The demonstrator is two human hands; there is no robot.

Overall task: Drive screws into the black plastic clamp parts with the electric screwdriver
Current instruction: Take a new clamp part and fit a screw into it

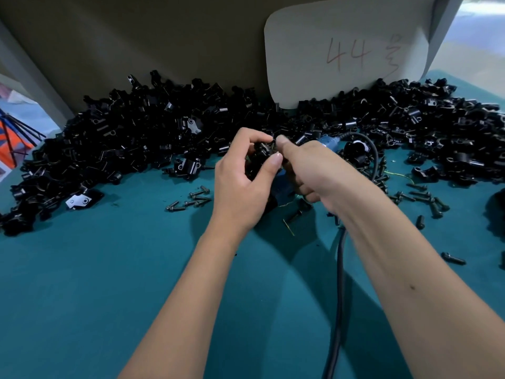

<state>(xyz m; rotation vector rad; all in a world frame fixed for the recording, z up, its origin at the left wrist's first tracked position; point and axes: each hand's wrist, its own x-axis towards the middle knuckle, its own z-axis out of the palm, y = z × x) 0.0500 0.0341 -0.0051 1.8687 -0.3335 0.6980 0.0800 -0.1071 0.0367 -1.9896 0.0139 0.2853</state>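
Note:
My left hand (243, 184) grips a black plastic clamp part (259, 157) above the teal table, thumb and fingers curled round it. My right hand (308, 170) holds the blue electric screwdriver (328, 140); only its blue end and a strip of its body show past my fingers. The right thumb and forefinger pinch at something small on top of the clamp part, too dark to make out. The screwdriver's black cable (340, 283) runs down toward me along the table.
A big heap of black clamp parts (153, 127) lines the back of the teal table (109, 283). Loose black screws (191, 199) lie left of my hands, more screws (426, 199) to the right. A white card marked "44" (347, 53) leans on the back wall.

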